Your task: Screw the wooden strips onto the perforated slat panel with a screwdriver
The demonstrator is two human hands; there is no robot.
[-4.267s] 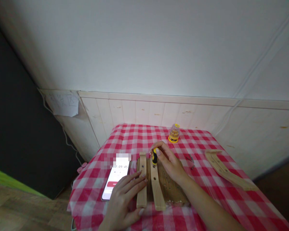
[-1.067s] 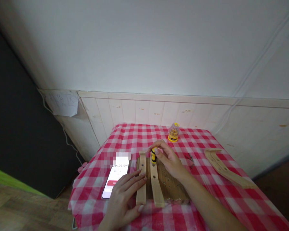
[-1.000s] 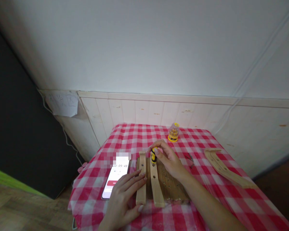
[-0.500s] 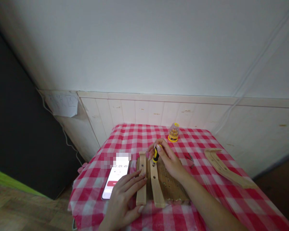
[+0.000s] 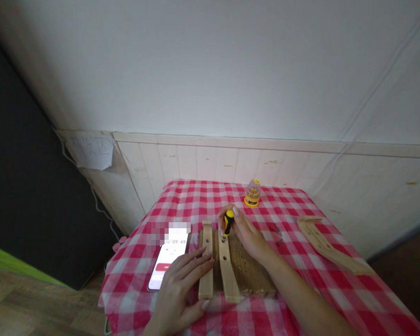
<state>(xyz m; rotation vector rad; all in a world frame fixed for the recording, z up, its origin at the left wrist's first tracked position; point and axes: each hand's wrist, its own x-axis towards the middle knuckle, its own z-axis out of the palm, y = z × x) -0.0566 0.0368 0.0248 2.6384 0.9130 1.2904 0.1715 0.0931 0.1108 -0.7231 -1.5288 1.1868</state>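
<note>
Right fingers (image 5: 241,223) grip a tilted screwdriver (image 5: 228,225); left fingers (image 5: 197,269) lie outstretched across a wooden bar (image 5: 206,281)

The tablecloth (image 5: 196,200) has red, pink and white checks. Near the middle of the frame, the screwdriver (image 5: 228,221) is yellow and black. The left stick (image 5: 206,285) and right stick (image 5: 231,284) are pale tan with dark round spots, and the board (image 5: 255,275) is darker brown with tiny dots. The jar (image 5: 253,192) is see-through with a yellow top and bottom. At left, the phone (image 5: 175,252) has a bright white screen with a red bar. The upper wall (image 5: 210,70) is plain grey-white.
</note>
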